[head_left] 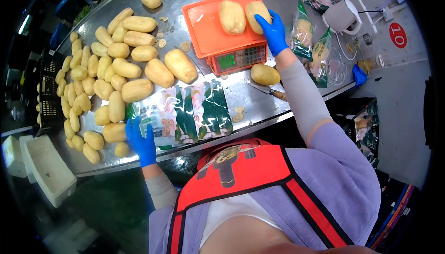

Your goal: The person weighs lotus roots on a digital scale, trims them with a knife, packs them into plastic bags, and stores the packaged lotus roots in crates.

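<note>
My right hand [274, 32], in a blue glove, has its fingers around the right side of a pale peeled root piece [256, 16] on the orange scale [201, 31]. A second piece [232, 17] lies beside it on the scale's tray. The green display is lit. My left hand [140, 141], also gloved in blue, rests with fingers spread at the left end of the printed plastic bags [194, 115]. Close to its fingertips lies a root piece [114, 132]. Below the scale lie another piece [265, 75] and a knife [278, 95].
Many root pieces [126, 68] cover the left of the metal table [259, 115]. Filled bags [303, 33] and a kettle [342, 16] stand at the right. A black crate [50, 84] and a white foam box [48, 170] are at the left edge.
</note>
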`<state>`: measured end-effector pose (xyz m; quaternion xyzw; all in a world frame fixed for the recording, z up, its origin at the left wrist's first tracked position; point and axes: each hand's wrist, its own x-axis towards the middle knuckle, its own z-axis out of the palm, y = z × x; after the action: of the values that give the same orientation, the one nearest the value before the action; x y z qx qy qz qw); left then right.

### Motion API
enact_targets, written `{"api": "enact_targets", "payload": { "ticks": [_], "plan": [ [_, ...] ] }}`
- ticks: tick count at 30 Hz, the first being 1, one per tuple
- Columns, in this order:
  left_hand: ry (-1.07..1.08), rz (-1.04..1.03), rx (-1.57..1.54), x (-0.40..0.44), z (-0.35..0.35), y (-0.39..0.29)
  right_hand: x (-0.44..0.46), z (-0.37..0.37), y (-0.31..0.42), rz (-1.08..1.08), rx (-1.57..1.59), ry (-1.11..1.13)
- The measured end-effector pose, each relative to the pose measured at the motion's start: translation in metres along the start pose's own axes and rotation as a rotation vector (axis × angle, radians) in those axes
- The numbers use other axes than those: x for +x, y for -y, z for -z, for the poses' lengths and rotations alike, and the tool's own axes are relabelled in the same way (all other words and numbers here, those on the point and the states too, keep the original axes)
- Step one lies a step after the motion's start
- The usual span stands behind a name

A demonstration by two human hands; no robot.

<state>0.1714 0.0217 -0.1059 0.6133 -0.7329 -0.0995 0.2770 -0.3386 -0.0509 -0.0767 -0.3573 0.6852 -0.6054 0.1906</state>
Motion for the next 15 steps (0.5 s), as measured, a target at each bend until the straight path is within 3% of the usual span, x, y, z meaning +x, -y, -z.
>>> {"api": "enact_targets", "payload": {
  "ticks": [1,2,4,5,7,8,11,15],
  "plan": [
    [0.000,-0.004,-0.008,0.000,0.000,-0.005,0.003,-0.001,-0.004,0.042,-0.220,-0.036],
    [-0.001,-0.008,-0.017,-0.001,0.000,-0.007,0.003,0.000,0.000,0.042,-0.221,-0.034],
    [-0.001,-0.021,0.012,-0.003,-0.003,-0.005,0.005,0.002,0.012,0.027,-0.696,-0.014],
    [0.001,-0.040,0.041,-0.004,-0.003,-0.004,0.012,0.003,0.004,0.029,-0.695,-0.010],
    [0.002,-0.021,0.018,-0.006,-0.002,-0.005,0.035,0.015,-0.019,0.077,-0.546,0.112],
    [0.004,-0.004,-0.005,-0.007,-0.002,-0.006,0.035,0.020,-0.018,0.079,-0.545,0.114],
    [0.002,0.021,-0.012,-0.012,0.000,-0.003,0.042,0.038,-0.031,0.046,-0.124,0.023],
    [0.001,0.046,-0.081,-0.020,-0.006,0.000,0.017,0.070,-0.011,-0.053,0.035,0.052]
  ]
}}
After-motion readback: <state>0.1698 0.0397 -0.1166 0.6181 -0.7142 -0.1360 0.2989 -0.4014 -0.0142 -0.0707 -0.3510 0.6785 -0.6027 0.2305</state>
